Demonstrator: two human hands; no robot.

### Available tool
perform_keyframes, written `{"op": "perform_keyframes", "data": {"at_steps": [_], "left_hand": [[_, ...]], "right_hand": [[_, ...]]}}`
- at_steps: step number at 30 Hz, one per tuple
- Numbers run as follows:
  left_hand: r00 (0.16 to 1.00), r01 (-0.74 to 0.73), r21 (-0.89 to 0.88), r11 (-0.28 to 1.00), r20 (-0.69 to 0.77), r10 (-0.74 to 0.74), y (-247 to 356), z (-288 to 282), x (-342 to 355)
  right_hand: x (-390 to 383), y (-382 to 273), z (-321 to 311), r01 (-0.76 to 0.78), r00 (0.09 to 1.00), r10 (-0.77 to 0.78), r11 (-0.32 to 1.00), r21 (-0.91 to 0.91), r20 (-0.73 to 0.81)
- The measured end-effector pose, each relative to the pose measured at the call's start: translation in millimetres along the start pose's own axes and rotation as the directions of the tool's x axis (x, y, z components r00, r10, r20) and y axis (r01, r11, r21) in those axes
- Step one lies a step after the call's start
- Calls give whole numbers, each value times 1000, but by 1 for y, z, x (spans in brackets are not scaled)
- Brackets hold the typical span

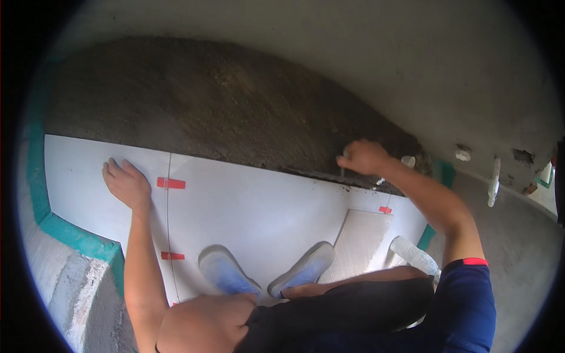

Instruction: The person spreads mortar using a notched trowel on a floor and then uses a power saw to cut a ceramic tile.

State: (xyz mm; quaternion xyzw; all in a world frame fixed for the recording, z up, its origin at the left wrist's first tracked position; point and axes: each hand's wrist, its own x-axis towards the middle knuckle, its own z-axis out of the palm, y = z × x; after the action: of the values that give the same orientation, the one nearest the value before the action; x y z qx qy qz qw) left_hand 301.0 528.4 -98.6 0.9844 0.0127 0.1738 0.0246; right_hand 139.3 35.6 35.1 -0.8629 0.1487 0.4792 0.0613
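Left hand (pixel 126 182) lay flat on the glossy white rectangular floor tile (pixel 79 176) at far left, fingers loosely spread, nothing in its grasp. Right hand (pixel 366 157) was curled over the far edge of the large white middle tile (pixel 253 200), toward the right; a thin greyish piece showed below the fingers, but whether they gripped it I could not tell. Flat red plastic wedges (pixel 171 183) straddled the joint between both tiles. Beyond: rough dark-brown mortar bed (pixel 200 88). Near side: pale-blue shoes (pixel 228 269) on the middle tile; right of them, a ridged grey slab (pixel 362 235), then a clear plastic bottle (pixel 414 254).
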Motion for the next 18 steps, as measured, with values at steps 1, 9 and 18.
{"op": "perform_keyframes", "data": {"at_steps": [1,9,18], "left_hand": [[1000,4,0,1000,-20,-4,-1,-2,3],[999,30,-8,1000,14,-30,5,-10,1],[999,25,-48,999,37,-24,-2,-5,2]], "right_hand": [[4,15,10,-38,999,38,999,16,12],[-38,68,-7,-15,999,17,998,67,-30],[2,32,-40,11,963,46,978,208,-264]]}}
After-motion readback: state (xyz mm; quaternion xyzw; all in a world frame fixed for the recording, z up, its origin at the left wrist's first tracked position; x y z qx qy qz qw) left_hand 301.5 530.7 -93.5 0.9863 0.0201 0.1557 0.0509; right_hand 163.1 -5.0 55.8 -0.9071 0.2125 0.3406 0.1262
